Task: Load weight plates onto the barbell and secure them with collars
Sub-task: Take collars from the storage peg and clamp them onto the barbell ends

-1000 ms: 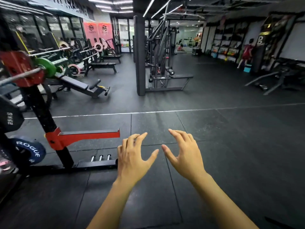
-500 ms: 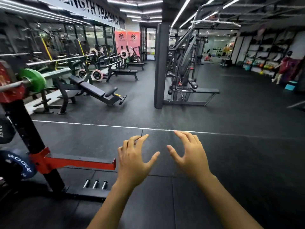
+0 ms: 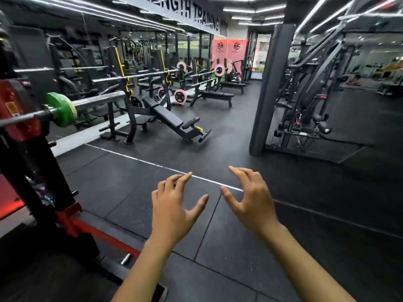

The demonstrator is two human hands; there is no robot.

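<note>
A barbell (image 3: 98, 101) rests across a black and red rack (image 3: 32, 162) at the left. One green weight plate (image 3: 62, 110) sits on its sleeve, and the rest of the sleeve sticks out bare to the right. My left hand (image 3: 174, 205) and my right hand (image 3: 248, 201) hover side by side over the black floor, well to the right of the rack. Both have spread, relaxed fingers and hold nothing. No collar shows in view.
A red foot of the rack (image 3: 104, 236) runs along the floor below my left arm. Black benches (image 3: 172, 120) with loaded bars stand further back along the mirror wall. A dark pillar (image 3: 268, 92) and a cable machine (image 3: 311, 110) stand at the right.
The view has swung left and upward, so the rack and green plate come nearer and the blue plates at the lower left drop out of sight. Both hands stay empty and spread.
</note>
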